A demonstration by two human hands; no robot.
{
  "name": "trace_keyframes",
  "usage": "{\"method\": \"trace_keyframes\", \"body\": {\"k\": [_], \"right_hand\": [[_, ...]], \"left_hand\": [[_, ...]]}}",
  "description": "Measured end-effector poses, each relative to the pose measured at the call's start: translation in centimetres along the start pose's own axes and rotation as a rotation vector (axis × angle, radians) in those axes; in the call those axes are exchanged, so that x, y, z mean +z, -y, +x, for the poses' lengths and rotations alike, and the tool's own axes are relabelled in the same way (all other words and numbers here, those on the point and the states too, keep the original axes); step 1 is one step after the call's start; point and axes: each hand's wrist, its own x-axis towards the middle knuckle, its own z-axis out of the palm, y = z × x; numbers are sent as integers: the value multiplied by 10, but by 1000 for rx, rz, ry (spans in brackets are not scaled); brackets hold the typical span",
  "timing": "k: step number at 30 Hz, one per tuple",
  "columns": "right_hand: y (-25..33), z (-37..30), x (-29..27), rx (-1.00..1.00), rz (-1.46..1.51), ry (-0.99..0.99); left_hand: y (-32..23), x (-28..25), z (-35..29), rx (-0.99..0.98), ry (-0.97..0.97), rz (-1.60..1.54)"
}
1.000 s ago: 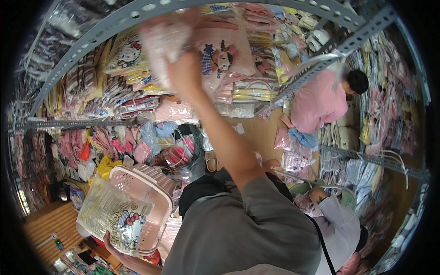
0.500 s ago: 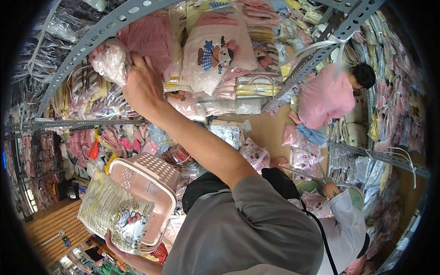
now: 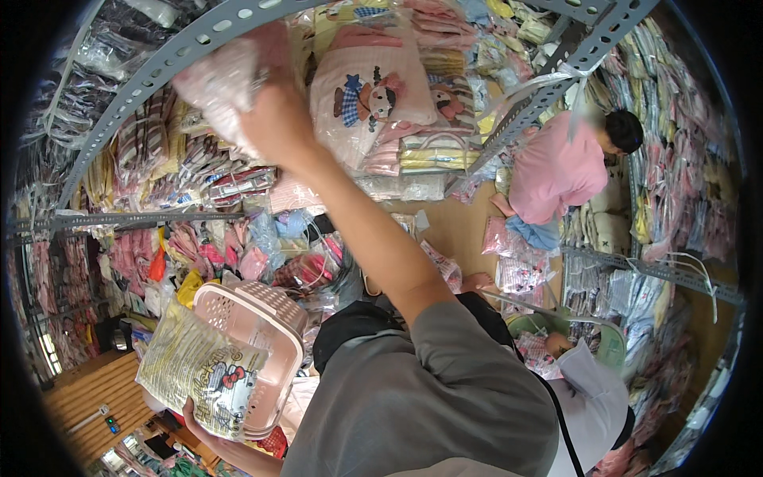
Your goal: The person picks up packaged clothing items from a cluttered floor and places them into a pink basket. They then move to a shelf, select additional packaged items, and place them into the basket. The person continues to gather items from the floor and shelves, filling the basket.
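Observation:
My left hand grips a clear-bagged garment with yellow and white stripes and a cartoon print. The garment lies partly across the mouth of a pink plastic basket at lower left. My right arm reaches up to the shelf. There my right hand is closed on a pink garment in a clear bag, which is smeared by motion. Just right of that hand, a pale pink bagged garment with a cartoon figure tops a stack.
Grey perforated metal rails frame the shelf, with a post on the right. Folded bagged clothes fill the racks. On the floor a person in pink bends forward. Close behind me is a person in white beside a green basket.
My right hand has shifted right and slightly down, drawing the pink bagged garment off its place on the shelf. The left hand and striped garment stay nearly where they were.

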Motion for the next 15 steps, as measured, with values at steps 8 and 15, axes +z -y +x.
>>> {"method": "trace_keyframes", "body": {"k": [8, 15], "right_hand": [[-188, 17, -135, 571, -18, -171], [-194, 3, -121, 651, 510, -405]], "left_hand": [[-2, -7, 2, -62, 23, -71], [0, -28, 31, -33, 16, -44]]}}
